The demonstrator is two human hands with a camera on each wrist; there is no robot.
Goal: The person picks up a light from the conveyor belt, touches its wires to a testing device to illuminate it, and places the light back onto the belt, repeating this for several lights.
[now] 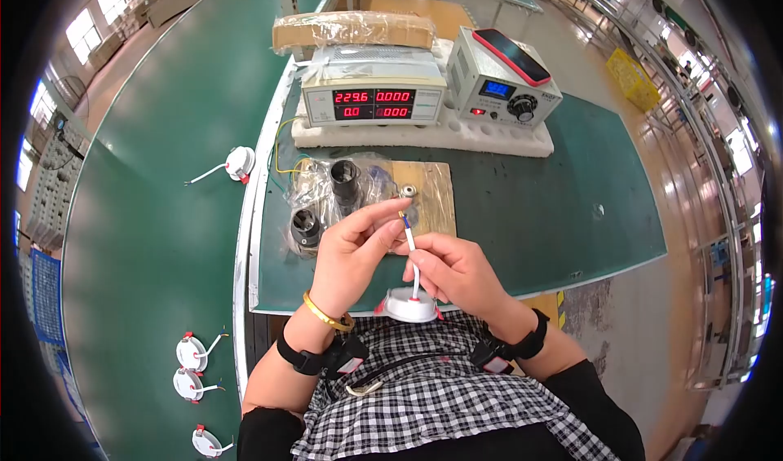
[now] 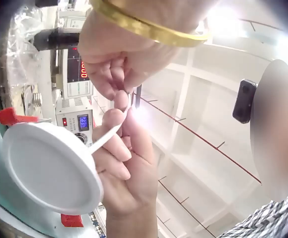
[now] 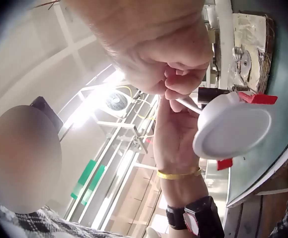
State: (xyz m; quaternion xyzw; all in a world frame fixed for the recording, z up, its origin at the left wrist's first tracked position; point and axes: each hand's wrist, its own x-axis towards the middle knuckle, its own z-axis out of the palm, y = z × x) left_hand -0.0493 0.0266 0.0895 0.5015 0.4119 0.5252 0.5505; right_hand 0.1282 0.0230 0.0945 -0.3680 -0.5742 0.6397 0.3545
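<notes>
A white round downlight (image 1: 410, 307) with red spring clips hangs from its white cable (image 1: 411, 245) in front of the apron. My right hand (image 1: 457, 271) pinches this cable partway up, between thumb and fingers. At the cable's top end, my left hand (image 1: 352, 253) has thumb and forefinger on the thin blue and brown wire ends (image 1: 404, 216). In the left wrist view the lamp's smooth white face (image 2: 50, 168) is turned to the camera, and the curled fingers partly hide the cable.
A power meter (image 1: 373, 102) with red digits and a grey supply box (image 1: 506, 82) carrying a phone (image 1: 512, 56) stand behind. Black lamp sockets (image 1: 344, 182) sit on a plastic-wrapped board (image 1: 436, 196). More downlights (image 1: 192, 352) lie on the green table (image 1: 155, 249) to the left.
</notes>
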